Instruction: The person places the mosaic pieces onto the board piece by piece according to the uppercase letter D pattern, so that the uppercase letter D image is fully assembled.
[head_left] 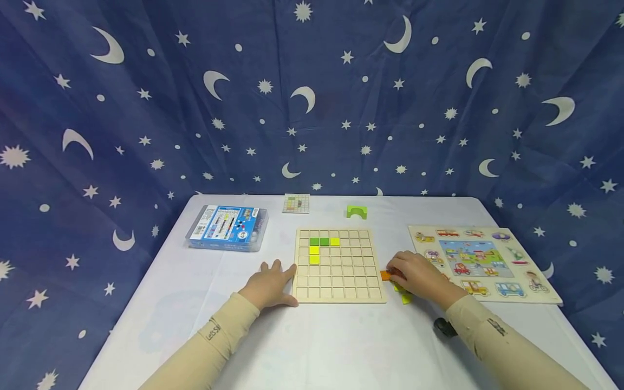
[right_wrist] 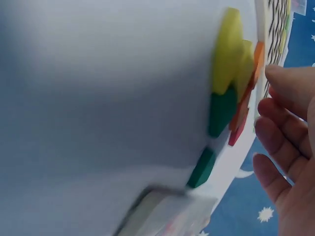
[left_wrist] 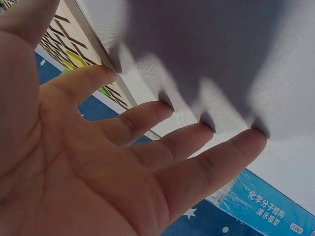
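Note:
A wooden grid board (head_left: 341, 281) lies in the middle of the table. Two green tiles (head_left: 319, 241) and several yellow tiles (head_left: 314, 254) occupy squares near its upper left. At the board's left edge my left hand (head_left: 269, 286) rests with spread fingers, palm showing in the left wrist view. Just right of the board, my right hand (head_left: 419, 276) reaches over loose tiles, its fingers loosely bent. An orange tile (head_left: 385, 275) shows beside its fingertips. The right wrist view shows yellow tiles (right_wrist: 229, 54), green tiles (right_wrist: 223, 110) and a red tile (right_wrist: 238, 135) in the pile, and nothing between the fingers.
A blue-labelled plastic box (head_left: 226, 227) stands at the back left. Behind the board are a small pattern card (head_left: 303, 206) and a green arch block (head_left: 357, 209). On the right lies a vehicle picture puzzle (head_left: 528, 265), with a black object (head_left: 444, 327) under the right forearm.

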{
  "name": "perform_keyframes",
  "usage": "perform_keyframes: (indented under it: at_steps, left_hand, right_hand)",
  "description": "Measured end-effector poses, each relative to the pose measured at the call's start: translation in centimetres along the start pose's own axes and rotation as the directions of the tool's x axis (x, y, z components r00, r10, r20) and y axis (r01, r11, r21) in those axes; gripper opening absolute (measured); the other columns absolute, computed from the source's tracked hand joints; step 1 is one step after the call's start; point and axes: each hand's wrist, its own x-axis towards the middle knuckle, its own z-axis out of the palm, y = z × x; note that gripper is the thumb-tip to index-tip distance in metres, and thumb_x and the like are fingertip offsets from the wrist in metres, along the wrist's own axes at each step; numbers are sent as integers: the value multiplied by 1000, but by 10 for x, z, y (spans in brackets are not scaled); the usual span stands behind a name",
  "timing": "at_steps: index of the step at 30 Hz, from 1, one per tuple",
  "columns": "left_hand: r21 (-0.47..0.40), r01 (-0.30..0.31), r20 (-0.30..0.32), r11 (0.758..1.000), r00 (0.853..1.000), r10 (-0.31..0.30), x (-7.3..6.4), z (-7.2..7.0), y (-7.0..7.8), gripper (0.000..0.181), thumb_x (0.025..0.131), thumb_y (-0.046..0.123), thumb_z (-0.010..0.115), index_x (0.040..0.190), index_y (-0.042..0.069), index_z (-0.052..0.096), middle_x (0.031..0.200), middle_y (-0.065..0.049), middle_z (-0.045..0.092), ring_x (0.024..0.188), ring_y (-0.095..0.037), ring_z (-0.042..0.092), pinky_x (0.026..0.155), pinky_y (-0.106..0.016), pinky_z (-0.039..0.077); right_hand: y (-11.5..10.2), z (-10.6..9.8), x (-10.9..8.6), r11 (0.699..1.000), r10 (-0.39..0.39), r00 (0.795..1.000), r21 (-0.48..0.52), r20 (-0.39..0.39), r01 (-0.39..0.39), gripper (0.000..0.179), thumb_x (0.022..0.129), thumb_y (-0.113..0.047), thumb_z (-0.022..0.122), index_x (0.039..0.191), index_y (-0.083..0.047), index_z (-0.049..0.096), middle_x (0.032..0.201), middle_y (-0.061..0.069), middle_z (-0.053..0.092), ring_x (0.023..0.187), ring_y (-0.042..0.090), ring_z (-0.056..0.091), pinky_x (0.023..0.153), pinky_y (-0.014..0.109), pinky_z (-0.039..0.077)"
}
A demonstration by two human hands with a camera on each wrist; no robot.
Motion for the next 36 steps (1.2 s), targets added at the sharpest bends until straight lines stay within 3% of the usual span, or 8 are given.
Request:
perform_keyframes:
  at_steps: [4,8,22,31,36]
  left_hand:
    - [-10,4,2,1000,1000,-4,1,2,-1,94,71,60,79,147,14,49,142,-31,46,122,-59,46,83,-61,53]
    - [-7,10,7,1000,1000,-10,2,4,-2,95,70,62,78,147,15,49,141,-31,46,121,-57,46,82,-59,54]
    - [-7,5,3,1000,1000,-5,0,2,0,94,70,61,78,147,14,49,135,-28,49,112,-50,51,75,-55,55]
    - [18,10,14,1000,1000,-10,0,0,0,94,72,62,76,148,15,48,138,-29,48,115,-51,51,76,-55,55]
    - [25,10,16,1000,1000,-11,-1,0,1,94,72,62,76,148,16,47,136,-27,50,114,-49,52,76,-54,56]
  right_hand:
    - [0,-2,-18,1000,7,1000,-3,24,-7,17,83,-22,81,98,-18,73,93,-8,63,83,12,57,79,38,52]
    - [-2,-1,-28,999,42,998,2,56,-42,21,82,-26,82,100,-19,73,98,-8,64,93,16,60,87,43,52]
    - [-3,6,-33,999,30,999,-27,23,-29,20,82,-24,82,99,-19,73,95,-7,65,91,16,61,85,42,52]
    - [-16,-2,-23,999,40,999,3,-8,-40,20,84,-22,81,101,-16,73,94,-6,65,89,16,60,85,40,53]
    - [-35,-1,-3,999,-35,999,4,-23,35,19,85,-22,79,101,-14,73,94,-5,66,88,15,61,84,39,52]
